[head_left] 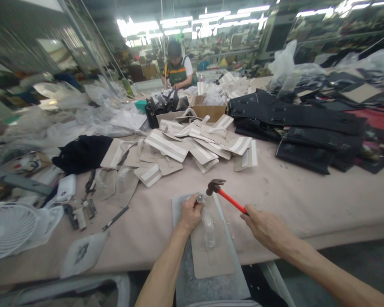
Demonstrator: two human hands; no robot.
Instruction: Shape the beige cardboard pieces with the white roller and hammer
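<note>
My left hand is closed around a short metal punch or setting tool, its round top showing above the fingers. It stands over the far end of a beige panel, which carries a clear plastic-wrapped strip. Under the panel lies a grey slab. In my right hand is a hammer with a red handle and a dark claw head. The hammer head is just right of the tool's top, apart from it. What the tool's lower end touches is hidden.
A heap of beige panels with white strips lies beyond the slab. Black bag pieces are stacked at right. On the left are a white fan, a dark cloth and small tools. Across the table a person works.
</note>
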